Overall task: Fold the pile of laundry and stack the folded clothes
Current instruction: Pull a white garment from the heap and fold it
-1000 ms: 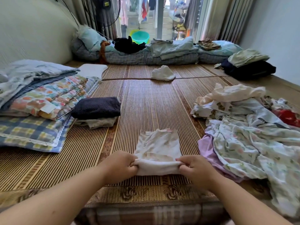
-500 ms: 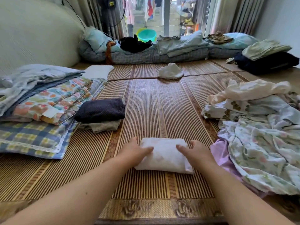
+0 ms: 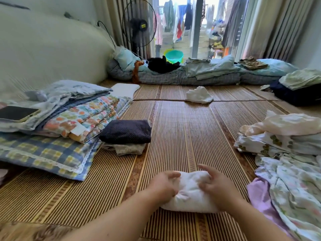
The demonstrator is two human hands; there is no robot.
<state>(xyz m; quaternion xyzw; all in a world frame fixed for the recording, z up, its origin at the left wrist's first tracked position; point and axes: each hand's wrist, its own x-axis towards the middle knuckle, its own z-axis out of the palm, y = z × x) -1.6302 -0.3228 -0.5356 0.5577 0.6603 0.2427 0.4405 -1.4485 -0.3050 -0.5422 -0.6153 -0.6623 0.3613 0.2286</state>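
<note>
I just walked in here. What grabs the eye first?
Two hands, the left hand and right hand, press a small white folded garment on the striped mat at bottom centre. A heap of unfolded floral laundry spills at right; a dark folded cloth tops a stack at left.

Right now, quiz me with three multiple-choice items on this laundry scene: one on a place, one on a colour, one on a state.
1. Where does the phone lie?
A. on the mat
B. on the bedding stack at left
C. on the unfolded pile

2. What colour is the folded garment topping the small stack?
A. dark navy
B. red
C. yellow

3. What state is the white bundle in?
A. spread flat
B. hanging up
C. folded small, pressed by both hands

Answers: 1 B, it rests on the pale bedding. 2 A, its cloth is dark blue. 3 C, the left hand and right hand press on it.
</note>
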